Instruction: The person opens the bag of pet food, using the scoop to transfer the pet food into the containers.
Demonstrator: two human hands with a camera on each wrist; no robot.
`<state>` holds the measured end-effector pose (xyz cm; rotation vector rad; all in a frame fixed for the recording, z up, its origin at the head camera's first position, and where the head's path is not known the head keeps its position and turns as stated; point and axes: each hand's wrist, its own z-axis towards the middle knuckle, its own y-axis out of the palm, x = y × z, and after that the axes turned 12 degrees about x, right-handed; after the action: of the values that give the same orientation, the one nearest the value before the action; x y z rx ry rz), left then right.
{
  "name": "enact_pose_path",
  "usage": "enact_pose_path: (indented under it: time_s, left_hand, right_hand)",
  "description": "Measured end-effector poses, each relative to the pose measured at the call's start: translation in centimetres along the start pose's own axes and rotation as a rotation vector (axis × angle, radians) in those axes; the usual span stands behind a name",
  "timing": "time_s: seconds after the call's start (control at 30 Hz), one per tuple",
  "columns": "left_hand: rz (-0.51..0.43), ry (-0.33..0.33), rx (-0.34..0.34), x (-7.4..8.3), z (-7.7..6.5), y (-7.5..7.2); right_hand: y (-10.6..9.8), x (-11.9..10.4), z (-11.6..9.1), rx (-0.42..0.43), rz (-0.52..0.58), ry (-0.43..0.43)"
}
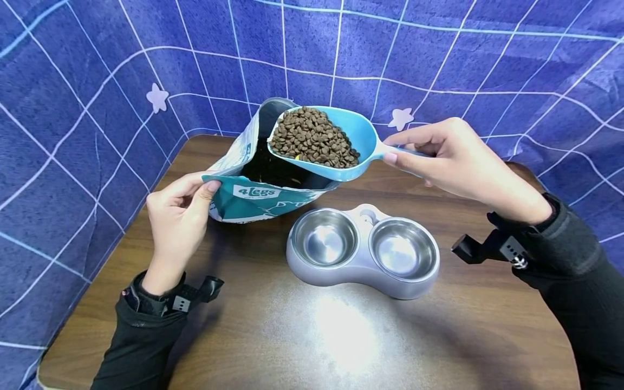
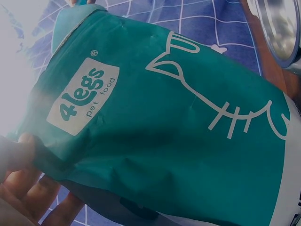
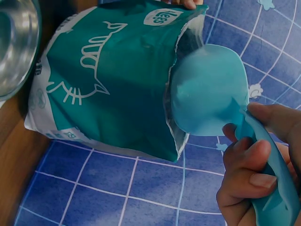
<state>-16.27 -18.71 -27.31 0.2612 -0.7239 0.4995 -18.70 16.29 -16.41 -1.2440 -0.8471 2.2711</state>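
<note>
Teal bag (image 1: 244, 205) is pinched by left hand (image 1: 179, 219), blue scoop (image 1: 358, 135) gripped by right hand (image 1: 460, 162).

Black sleeves (image 1: 138, 346) are showing at the lower left and lower right; near each cuff, a black bracket (image 1: 211, 288) is bearing a dotted grey block (image 1: 181, 304). At right, possibly a screw (image 1: 519, 262) is glinting.

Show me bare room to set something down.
Free: brown wooden tabletop in front of the grey twin bowl feeder, between the black sleeves. Crowded: beyond the feeder's left bowl, around the teal food bag and blue scoop heaped with brown kibble.
</note>
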Motion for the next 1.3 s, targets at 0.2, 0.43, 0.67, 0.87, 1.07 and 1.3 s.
enact_pose_path:
  time_s: [0.2, 0.43, 0.67, 0.87, 1.07, 1.3]
  left_hand:
    - [-0.001, -0.01, 0.0, -0.1, 0.0, 0.0]
    - [-0.003, -0.013, 0.004, 0.0, 0.0, -0.2]
    - [0.028, 0.011, -0.022, 0.1, 0.2, -0.3]
    - [0.046, 0.023, -0.035, 0.1, 0.3, -0.4]
    - [0.026, 0.004, -0.012, 0.2, 0.3, -0.2]
    - [0.021, -0.011, -0.002, 0.0, 0.2, -0.1]
  right_hand:
    - [-0.5, 0.1, -0.3, -0.002, 0.006, 0.017]
    - [-0.8, 0.1, -0.6, 0.006, -0.01, 0.01]
    - [-1.4, 0.3, -1.4, 0.014, -0.002, 0.024]
    - [-1.9, 0.6, -2.1, 0.021, 0.024, 0.048]
    - [-2.4, 1.3, -2.7, 0.041, 0.009, 0.059]
    - [-3.2, 2.1, -3.4, 0.069, 0.013, 0.072]
